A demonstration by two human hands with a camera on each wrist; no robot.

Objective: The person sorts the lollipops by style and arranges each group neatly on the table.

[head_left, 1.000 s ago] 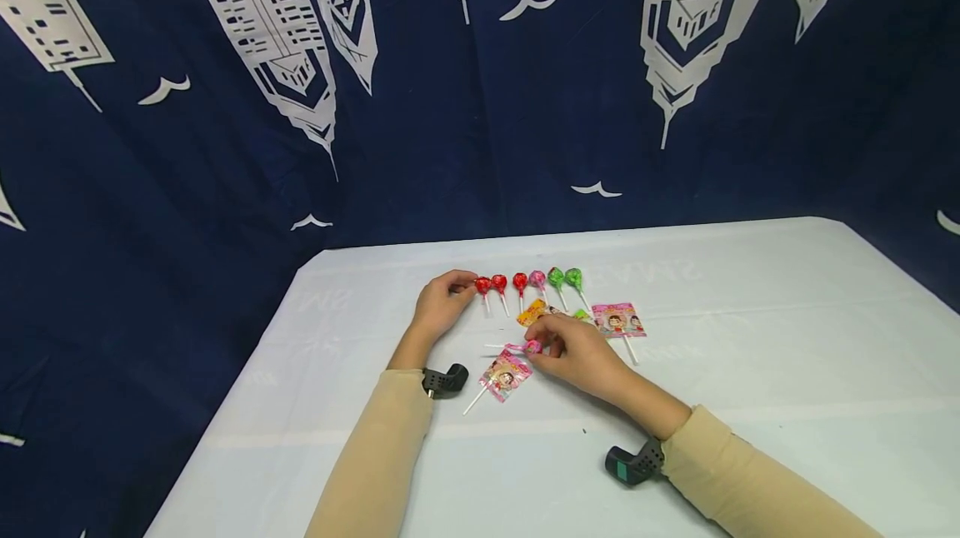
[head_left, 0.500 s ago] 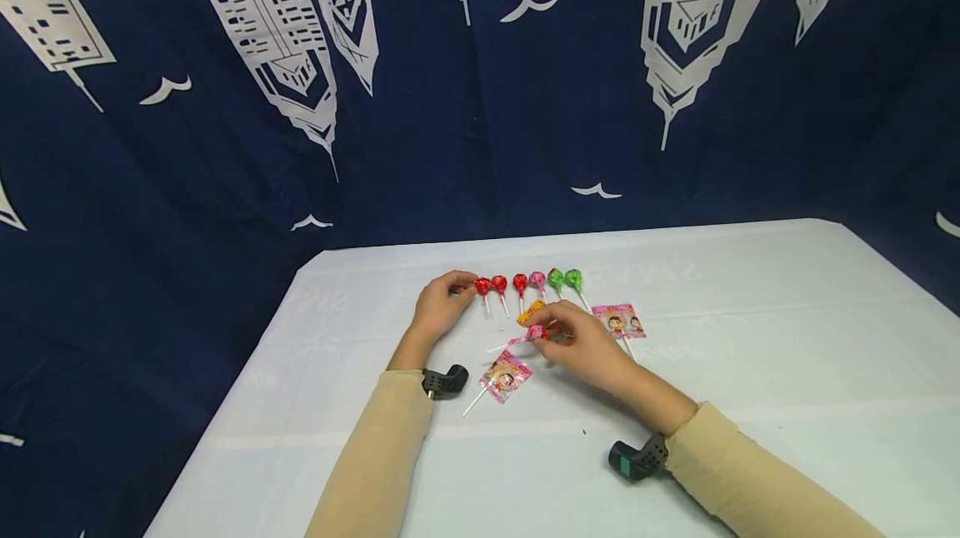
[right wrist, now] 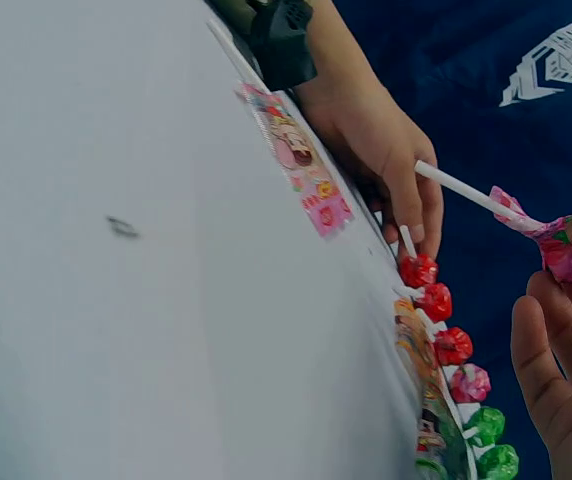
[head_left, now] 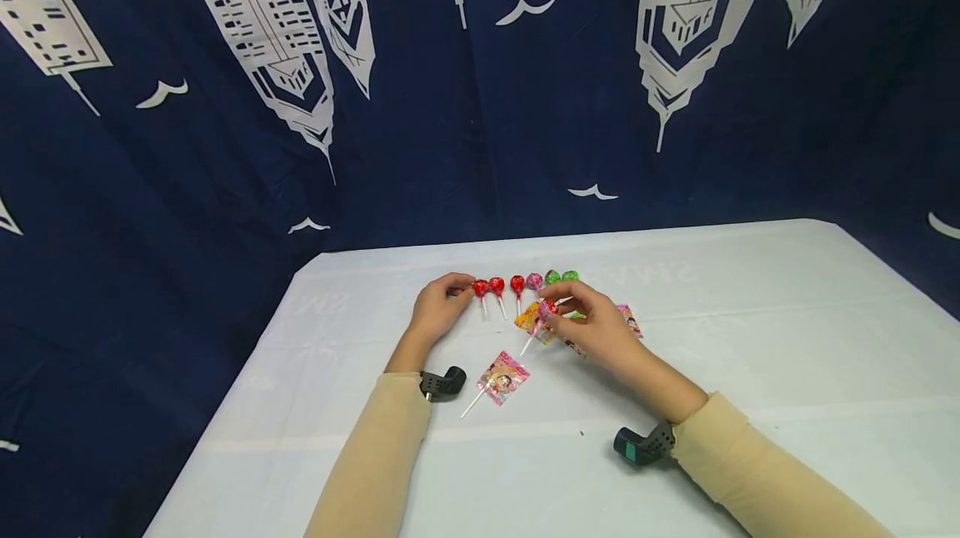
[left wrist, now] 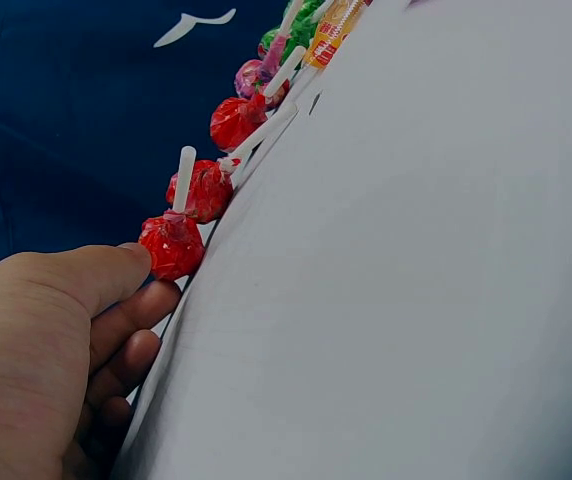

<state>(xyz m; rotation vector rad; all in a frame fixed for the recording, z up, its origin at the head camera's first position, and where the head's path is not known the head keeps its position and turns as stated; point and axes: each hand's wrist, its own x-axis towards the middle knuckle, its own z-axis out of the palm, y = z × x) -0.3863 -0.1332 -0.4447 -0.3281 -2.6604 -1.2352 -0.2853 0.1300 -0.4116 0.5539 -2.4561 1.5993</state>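
Pinching a pink-wrapped lollipop by its head, the person's right hand holds it above an orange packet, its stick slanting down toward the near side. The thumb and fingertips meet round the candy, clear of the stick. The left hand has thumb and forefinger lightly gripping the end red lollipop at the left of a row. Beyond it run two more red lollipops, a pink lollipop and two green lollipops, heads away from the person. A flat pink packet lies apart, nearer the person.

To my eye, this is a sorting step, with the held sweet midway to a place in the line. Setting it there seems to call for turning the stick nearward and finding room without nudging its neighbours, while the left hand steadies the end.
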